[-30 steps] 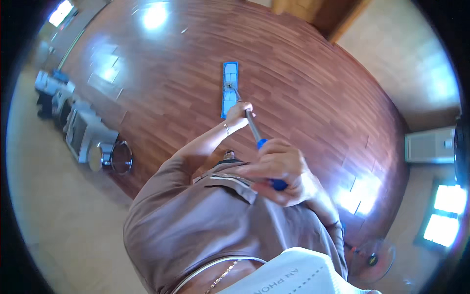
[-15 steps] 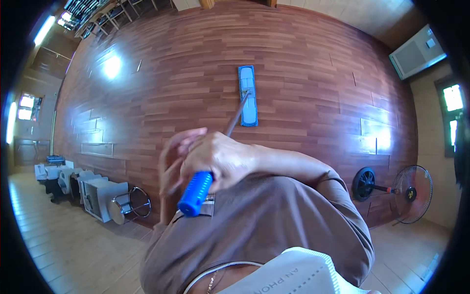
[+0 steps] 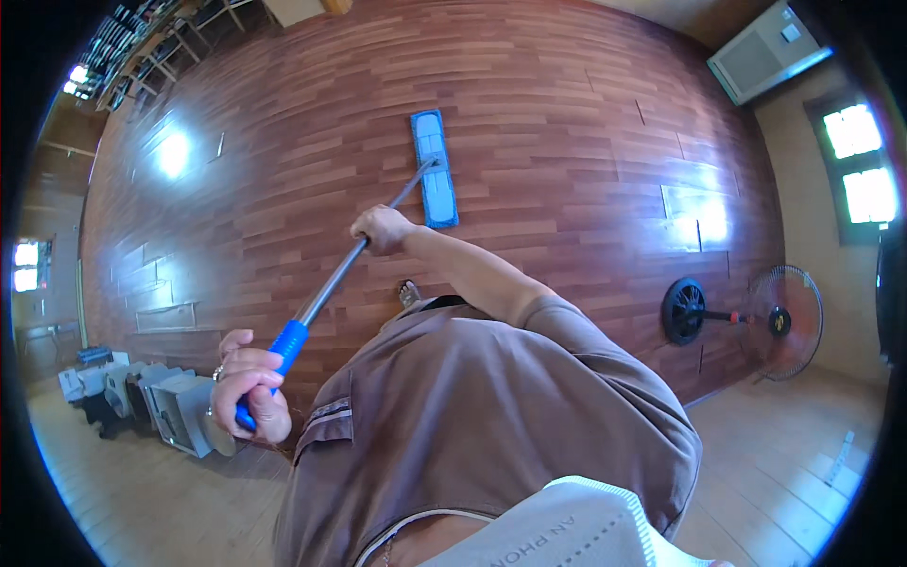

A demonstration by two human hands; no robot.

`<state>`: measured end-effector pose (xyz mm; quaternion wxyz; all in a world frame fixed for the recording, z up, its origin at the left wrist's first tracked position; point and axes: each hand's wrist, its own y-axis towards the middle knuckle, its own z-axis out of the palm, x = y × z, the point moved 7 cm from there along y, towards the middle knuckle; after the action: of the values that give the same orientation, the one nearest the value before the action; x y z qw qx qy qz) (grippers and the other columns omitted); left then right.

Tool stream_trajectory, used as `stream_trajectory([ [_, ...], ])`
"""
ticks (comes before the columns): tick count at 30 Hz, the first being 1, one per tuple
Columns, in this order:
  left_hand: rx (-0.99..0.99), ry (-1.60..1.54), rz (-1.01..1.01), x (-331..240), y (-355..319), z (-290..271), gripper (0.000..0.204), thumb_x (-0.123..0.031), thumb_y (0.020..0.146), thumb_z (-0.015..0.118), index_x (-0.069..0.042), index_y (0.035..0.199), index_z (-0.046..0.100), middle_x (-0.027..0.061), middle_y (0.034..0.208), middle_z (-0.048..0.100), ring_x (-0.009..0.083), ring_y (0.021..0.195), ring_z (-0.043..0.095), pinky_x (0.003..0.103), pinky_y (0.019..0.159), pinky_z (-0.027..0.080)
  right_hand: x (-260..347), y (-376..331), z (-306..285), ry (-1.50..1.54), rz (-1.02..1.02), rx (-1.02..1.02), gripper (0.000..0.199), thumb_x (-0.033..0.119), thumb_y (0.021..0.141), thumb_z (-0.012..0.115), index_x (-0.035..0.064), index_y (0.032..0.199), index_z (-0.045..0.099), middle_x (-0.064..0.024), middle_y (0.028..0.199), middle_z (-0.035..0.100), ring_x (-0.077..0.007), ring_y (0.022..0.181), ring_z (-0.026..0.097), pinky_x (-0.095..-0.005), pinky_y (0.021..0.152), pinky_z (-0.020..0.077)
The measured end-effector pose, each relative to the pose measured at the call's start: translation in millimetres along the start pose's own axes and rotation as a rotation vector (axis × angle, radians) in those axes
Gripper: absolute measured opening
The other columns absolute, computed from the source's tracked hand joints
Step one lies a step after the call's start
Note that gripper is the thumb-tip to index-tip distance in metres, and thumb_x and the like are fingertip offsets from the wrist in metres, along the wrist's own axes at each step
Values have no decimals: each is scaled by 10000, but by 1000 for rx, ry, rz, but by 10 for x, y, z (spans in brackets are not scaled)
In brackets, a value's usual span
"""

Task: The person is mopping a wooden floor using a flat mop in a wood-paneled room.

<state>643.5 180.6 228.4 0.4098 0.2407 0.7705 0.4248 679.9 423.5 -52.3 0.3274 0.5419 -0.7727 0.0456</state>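
A flat mop with a blue rectangular head (image 3: 440,197) lies on the brown wood-look floor ahead of me. Its metal pole (image 3: 333,282) slants back toward my lower left and ends in a ribbed blue grip (image 3: 290,344). My left hand (image 3: 253,386), with a ring on it, is closed around this grip near its end. Farther along, my right hand (image 3: 382,230) wraps round the bare pole, its arm reaching across in front of my body. Below the right forearm, part of one sandalled foot (image 3: 409,294) shows.
At right stands a fan (image 3: 779,321) with a round black base (image 3: 683,312). A white boxy appliance (image 3: 770,55) is at the far right wall. Several grey-white items (image 3: 179,411) line the left side. Wooden chairs and a table (image 3: 156,57) are at far left.
My right hand has gone from the blue grip down to the metal pole. My left hand now holds the grip, farther left. The mop head appears slightly farther left and tilted.
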Motion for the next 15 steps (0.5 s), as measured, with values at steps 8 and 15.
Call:
stream_trajectory([
  [8, 16, -180, -125, 226, 82, -100, 283, -341, 914, 593, -67, 869, 543, 10, 641, 523, 186, 638, 565, 516, 893, 407, -31, -258, -352, -80, 186, -146, 136, 256, 615, 675, 147, 646, 601, -83, 673, 625, -299, 744, 636, -434, 716, 463],
  [15, 299, -457, 15, 533, 245, -490, 281, -327, 865, 681, -65, 891, 583, 29, 684, 619, 215, 715, 659, 484, 885, 433, 240, -398, -482, -148, 410, -299, 262, 285, 705, 718, 64, 646, 590, -122, 703, 628, -338, 781, 616, -461, 690, 454],
])
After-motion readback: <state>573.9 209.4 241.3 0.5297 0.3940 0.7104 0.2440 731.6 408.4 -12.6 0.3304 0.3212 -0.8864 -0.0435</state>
